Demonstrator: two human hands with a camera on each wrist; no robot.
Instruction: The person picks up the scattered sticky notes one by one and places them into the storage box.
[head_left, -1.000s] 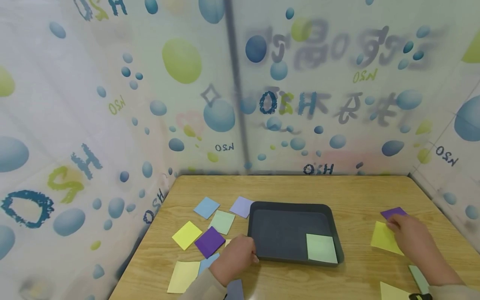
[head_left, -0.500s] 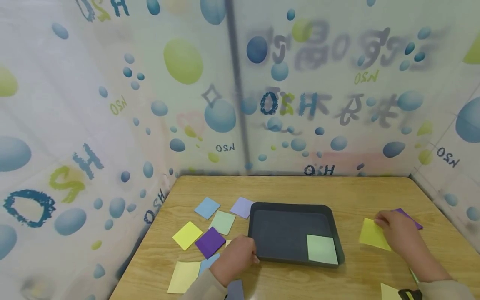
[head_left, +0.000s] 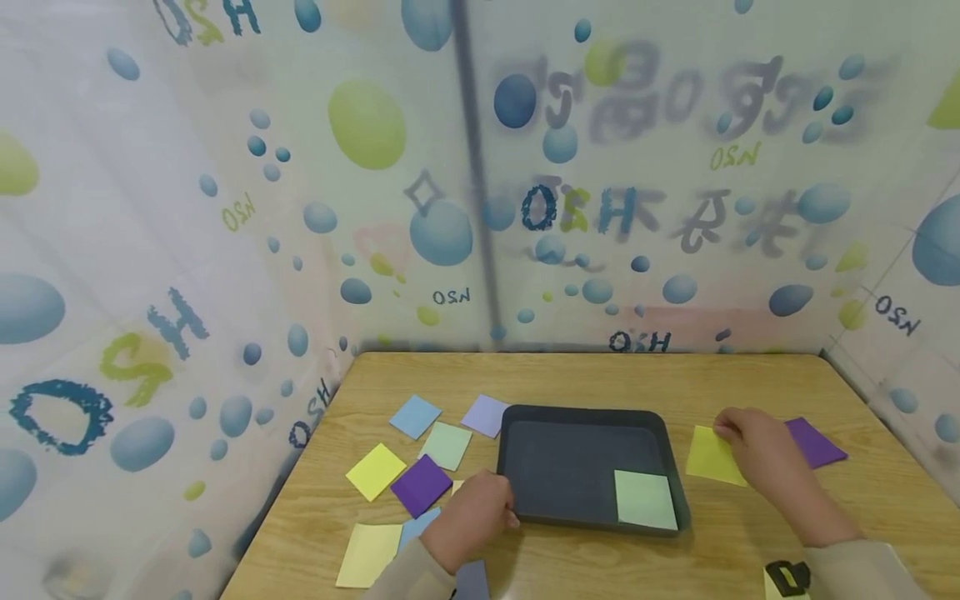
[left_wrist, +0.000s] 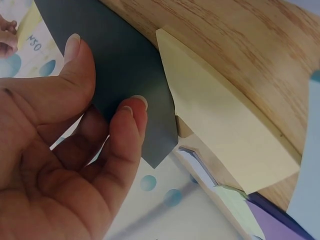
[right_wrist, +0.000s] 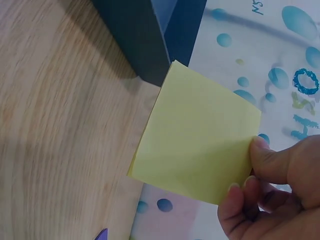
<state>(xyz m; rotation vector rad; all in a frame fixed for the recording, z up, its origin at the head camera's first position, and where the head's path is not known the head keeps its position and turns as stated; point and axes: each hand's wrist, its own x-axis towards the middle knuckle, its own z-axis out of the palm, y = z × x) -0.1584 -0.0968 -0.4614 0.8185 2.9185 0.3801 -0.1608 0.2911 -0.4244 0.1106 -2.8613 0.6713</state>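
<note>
A dark grey tray [head_left: 558, 467] lies on the wooden table, with a pale green sticky note [head_left: 646, 500] flat in its front right corner. My left hand [head_left: 474, 510] holds the tray's front left corner; thumb and curled fingers are around its wall [left_wrist: 132, 65] in the left wrist view. Just right of the tray, my right hand [head_left: 765, 450] pinches a yellow sticky note [right_wrist: 200, 135] by its edge between thumb and fingers. It looks like more than one layer and is tilted above the table. A purple sticky note [head_left: 817, 443] lies behind the right hand.
Left of the tray lie several sticky notes: light blue [head_left: 416, 417], lavender [head_left: 485, 415], pale green [head_left: 446, 446], bright yellow [head_left: 376, 472], purple [head_left: 422, 486] and pale yellow [head_left: 369, 556]. Another pale yellow note [head_left: 780, 586] is partly under the right wrist. Patterned curtains [head_left: 637, 250] enclose the table.
My right hand has carried the yellow sticky note leftward from beside the purple one to near the tray's right side. The purple note is more uncovered now. My left hand stays at the tray.
</note>
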